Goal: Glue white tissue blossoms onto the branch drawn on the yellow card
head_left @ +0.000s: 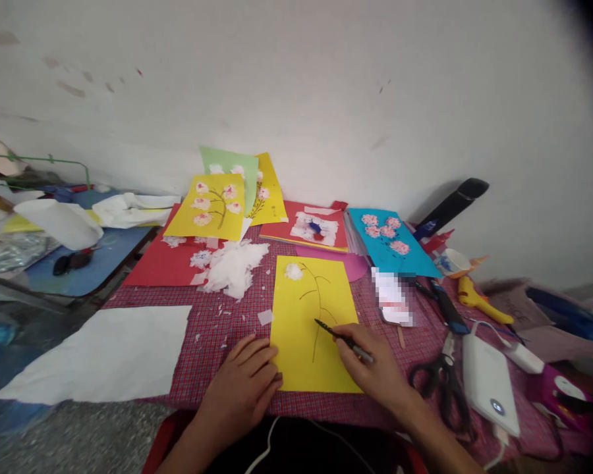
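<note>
In front of me a yellow sheet of paper (292,329) lies flat on the red checked tablecloth (237,319). It carries a thin drawn stem with several short side branches and one fluffy white tuft (293,271) near its upper left corner. My right hand (373,362) grips a dark pen (343,337), whose tip is at the stem near the sheet's middle. My left hand (247,378) rests with fingers stretched out at the sheet's lower left edge, holding nothing. A small white paper piece (265,317) lies left of the sheet.
Torn white tissue (234,266) is heaped beyond my left hand, with finished-looking flower pictures (217,204) behind. White tissue sheet (123,352) lies left. At right are a phone (394,296), scissors (445,382), a power bank (491,382) and a yellow-handled tool (481,301).
</note>
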The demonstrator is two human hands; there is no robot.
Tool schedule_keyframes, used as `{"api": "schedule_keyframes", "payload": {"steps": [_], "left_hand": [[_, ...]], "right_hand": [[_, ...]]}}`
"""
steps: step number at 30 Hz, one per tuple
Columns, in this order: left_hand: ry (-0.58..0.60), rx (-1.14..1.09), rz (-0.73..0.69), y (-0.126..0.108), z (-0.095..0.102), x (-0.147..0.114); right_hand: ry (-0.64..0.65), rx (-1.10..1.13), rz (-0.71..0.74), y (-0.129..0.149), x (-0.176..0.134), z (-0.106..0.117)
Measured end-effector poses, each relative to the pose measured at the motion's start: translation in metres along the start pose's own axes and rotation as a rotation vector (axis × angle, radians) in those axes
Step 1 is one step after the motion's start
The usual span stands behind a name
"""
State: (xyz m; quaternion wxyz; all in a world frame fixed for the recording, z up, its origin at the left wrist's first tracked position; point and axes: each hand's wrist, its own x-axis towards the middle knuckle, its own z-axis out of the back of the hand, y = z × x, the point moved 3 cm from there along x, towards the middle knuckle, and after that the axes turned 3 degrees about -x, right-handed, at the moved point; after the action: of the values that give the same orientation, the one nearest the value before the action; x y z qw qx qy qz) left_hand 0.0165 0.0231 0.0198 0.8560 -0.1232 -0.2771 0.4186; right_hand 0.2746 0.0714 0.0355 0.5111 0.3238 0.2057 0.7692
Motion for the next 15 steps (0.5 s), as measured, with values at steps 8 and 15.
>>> {"api": "schedule_keyframes", "payload": {"steps": [8, 15], "left_hand": [[-0.005, 0.011, 0.001, -0.0006, 0.0001, -0.0006], [0.023, 0.008, 0.013, 0.0014, -0.0018, -0.0013]], "right_hand": [[-0.039, 0.015, 0.000, -0.0002, -0.0025, 0.0019], [-0.023, 0.013, -0.008, 0.0038, -0.0069, 0.0017]]}}
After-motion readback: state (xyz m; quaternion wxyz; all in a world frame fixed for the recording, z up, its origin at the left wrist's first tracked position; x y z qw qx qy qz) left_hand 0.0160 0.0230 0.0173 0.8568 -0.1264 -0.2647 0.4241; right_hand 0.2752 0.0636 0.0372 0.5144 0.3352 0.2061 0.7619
